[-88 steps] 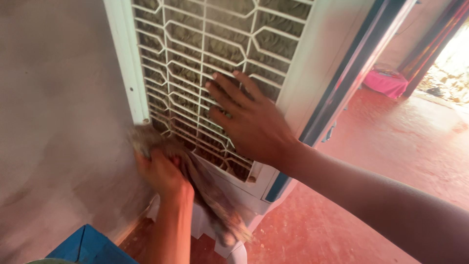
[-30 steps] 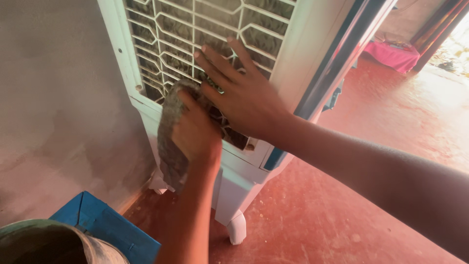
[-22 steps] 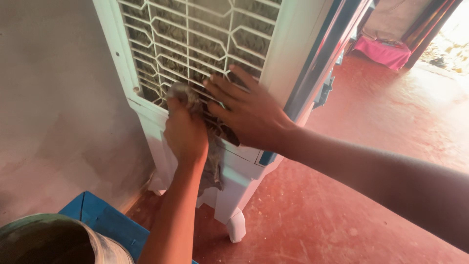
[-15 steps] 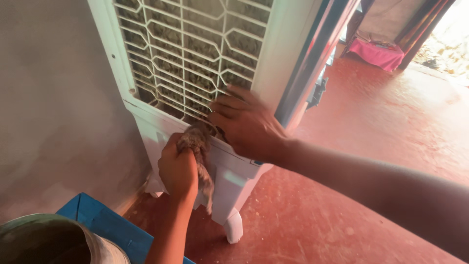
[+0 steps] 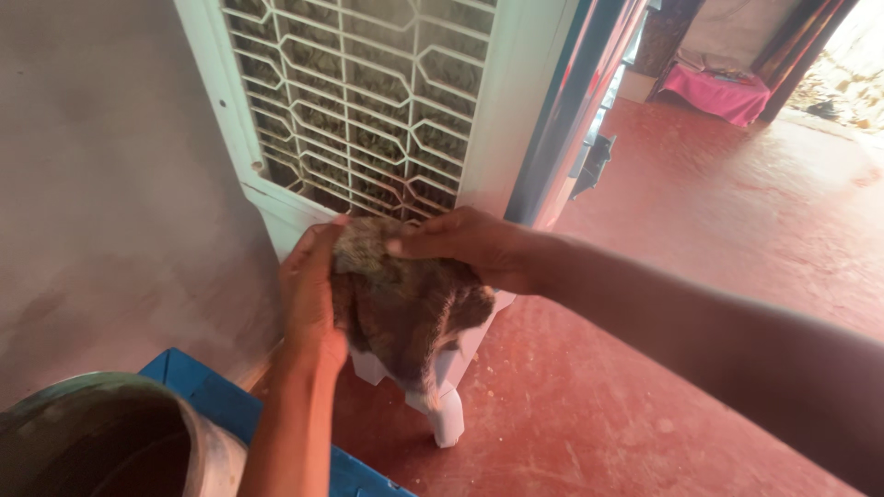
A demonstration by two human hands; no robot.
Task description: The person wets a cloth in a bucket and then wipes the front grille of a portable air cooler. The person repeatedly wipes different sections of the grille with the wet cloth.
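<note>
A white air cooler [image 5: 516,101] stands against the wall, its side grille [image 5: 368,101] a lattice over a brownish pad. Both my hands hold a dirty brown cloth [image 5: 405,313] in front of the cooler's lower panel, just below the grille. My left hand [image 5: 311,294] grips the cloth's left edge, fingers pointing up. My right hand [image 5: 470,244] pinches its top edge from the right, the arm reaching in across the frame. The cloth hangs down over the cooler's base and hides part of it.
A grey plaster wall [image 5: 101,184] is on the left. A blue crate [image 5: 216,396] and a round dusty bucket [image 5: 101,442] sit at bottom left. The cooler's white leg [image 5: 448,425] rests on a red floor [image 5: 700,276]. A pink-covered piece of furniture [image 5: 718,92] stands at the far back right.
My hands left the grille and came down to the lower panel. The right hand, earlier flat on the lattice, now grips the cloth together with the left.
</note>
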